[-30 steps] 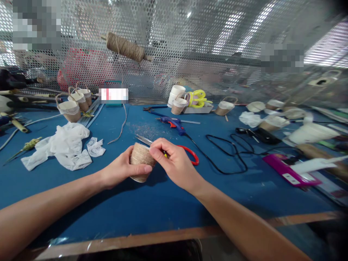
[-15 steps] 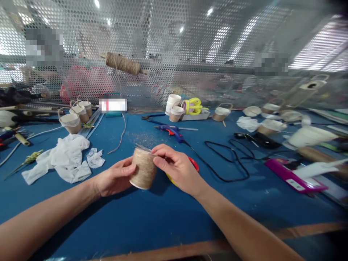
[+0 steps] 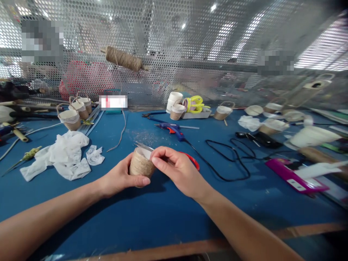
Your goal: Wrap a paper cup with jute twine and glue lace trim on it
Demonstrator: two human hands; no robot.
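A small paper cup wrapped in tan twine is tilted so that its white inside shows. Around its left side and front is my left hand, closed, with the thumb across the lower front. My right hand pinches at the right of the cup's rim; whatever lies between the fingertips is too small to make out. Scissors lie on the table behind the hands, their blades showing past the rim and a red handle beyond my right hand.
A blue glue gun with a black cord lies ahead. White lace cloth is heaped on the left, near several handled cups. A twine spool hangs on the mesh. A purple power strip lies on the right.
The cup has tipped, bringing its opening into view. My left thumb has moved from its side onto its lower front. My right fingers stay at the rim.
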